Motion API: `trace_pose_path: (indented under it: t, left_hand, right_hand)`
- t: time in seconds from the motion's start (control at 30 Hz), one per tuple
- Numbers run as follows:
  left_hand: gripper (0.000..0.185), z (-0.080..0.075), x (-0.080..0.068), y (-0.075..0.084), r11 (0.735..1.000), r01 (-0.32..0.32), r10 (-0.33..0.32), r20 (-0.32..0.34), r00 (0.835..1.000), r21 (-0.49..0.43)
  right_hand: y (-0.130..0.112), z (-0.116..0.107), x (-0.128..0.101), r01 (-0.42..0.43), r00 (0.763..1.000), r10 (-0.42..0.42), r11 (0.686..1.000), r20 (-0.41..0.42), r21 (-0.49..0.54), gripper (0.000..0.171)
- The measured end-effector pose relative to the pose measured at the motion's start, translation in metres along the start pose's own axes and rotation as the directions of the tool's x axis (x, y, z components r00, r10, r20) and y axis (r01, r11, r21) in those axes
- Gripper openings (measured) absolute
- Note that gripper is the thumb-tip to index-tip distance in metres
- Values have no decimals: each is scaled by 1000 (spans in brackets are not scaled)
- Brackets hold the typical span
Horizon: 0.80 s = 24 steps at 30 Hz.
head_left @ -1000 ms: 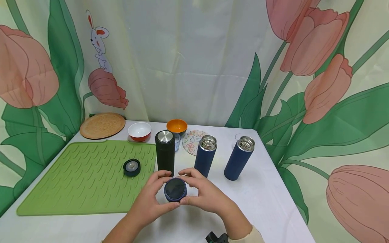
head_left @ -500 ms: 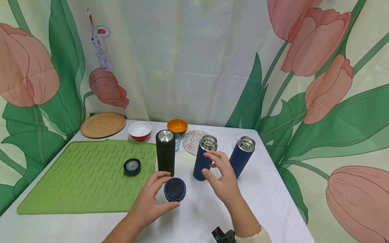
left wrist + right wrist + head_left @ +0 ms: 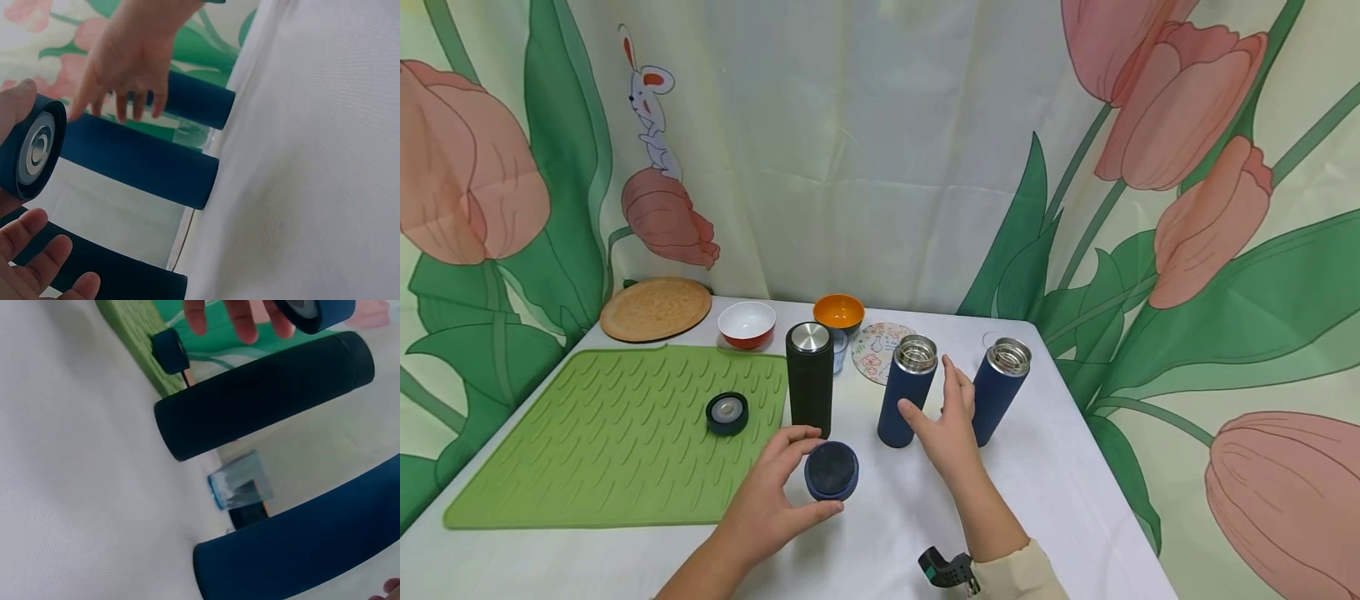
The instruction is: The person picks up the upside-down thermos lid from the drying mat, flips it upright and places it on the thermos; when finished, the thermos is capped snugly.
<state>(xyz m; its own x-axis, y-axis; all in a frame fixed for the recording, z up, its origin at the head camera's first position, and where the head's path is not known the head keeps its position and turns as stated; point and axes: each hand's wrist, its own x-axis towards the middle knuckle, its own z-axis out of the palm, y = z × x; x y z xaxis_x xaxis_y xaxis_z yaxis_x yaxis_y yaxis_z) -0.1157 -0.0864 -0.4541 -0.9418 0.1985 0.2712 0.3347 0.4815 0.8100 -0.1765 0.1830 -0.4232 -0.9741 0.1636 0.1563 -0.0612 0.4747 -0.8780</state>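
Observation:
My left hand pinches a dark blue flask lid between thumb and fingers, above the white table. In the left wrist view the underside of that lid shows a pale ring with a metal centre. My right hand reaches between two lidless dark blue flasks, its fingers extended and holding nothing. The nearer blue flask stands at its thumb side; the other blue flask is to its right, partly hidden behind the fingers. A black flask with its lid on stands beyond my left hand.
A green drying mat covers the table's left side, with another dark lid lying on it. Towards the back are a round wooden board, a red-and-white bowl, an orange bowl, a see-through cup and a patterned round mat.
My right hand has let go of the lid and moved right, to between the two blue flasks. The left hand keeps holding the lid in about the same place.

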Motion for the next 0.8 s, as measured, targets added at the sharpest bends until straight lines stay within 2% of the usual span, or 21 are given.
trace_pose_path:
  t: [0.23,0.47,0.67,0.8]
  left_hand:
    - [71,1,-2,-1,1000,-4,4,3,1000,6]
    - [69,6,0,3,999,-27,27,7,1000,-28]
    - [65,15,11,25,989,-67,75,56,996,-134]
    - [59,24,25,49,967,-62,76,49,996,-246]
  right_hand:
    - [9,15,12,-70,995,69,998,69,11,99]
    - [19,20,20,-99,994,98,995,47,25,87]
    - [26,20,23,-89,995,86,994,49,57,82]
    - [30,19,24,-75,997,72,995,41,66,83]
